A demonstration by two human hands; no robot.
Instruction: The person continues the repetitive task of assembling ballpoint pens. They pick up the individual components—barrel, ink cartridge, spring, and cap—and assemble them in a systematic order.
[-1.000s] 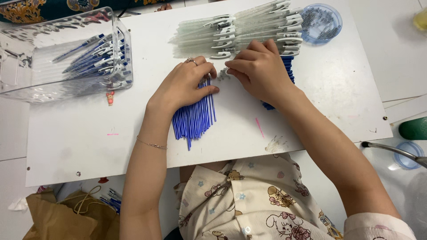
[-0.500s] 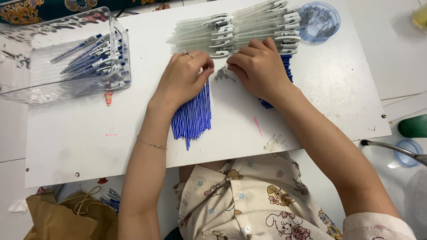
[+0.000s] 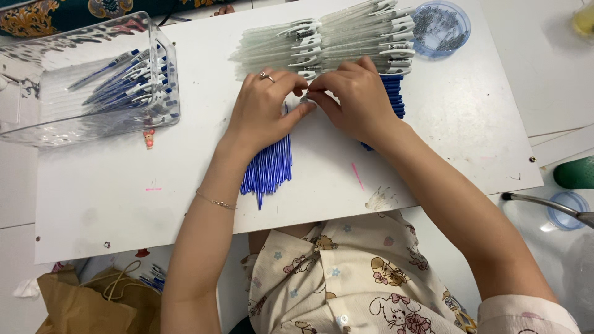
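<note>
**Blue refills under two pinching hands**

Blue refills (image 3: 269, 167) fanned out on the white board (image 3: 185, 204), tips toward the near edge, half tucked under the left hand (image 3: 266, 111). Probably kept there to be close to grab.

Pinched tight, fingertip to fingertip, with left hand and right hand (image 3: 352, 102) meeting mid-board on one tiny pale part (image 3: 304, 99). Too small to tell what kind. Held low, wrists resting on the board, likely for steady fingers.

Just beyond the knuckles, on the far side: clear barrels (image 3: 322, 40) in a neat row, clips to the right. More blue pieces (image 3: 394, 99) stacked under the right hand. Far right: round blue dish (image 3: 440, 26) of small metal bits, within easy reach. Far left: clear box (image 3: 93, 80) with pens inside, well apart from the hands.

Open room on the near left of the board and on its right side. Tight on the far side, with barrels nearly touching the fingers. Near edge close to the refill tips.
</note>
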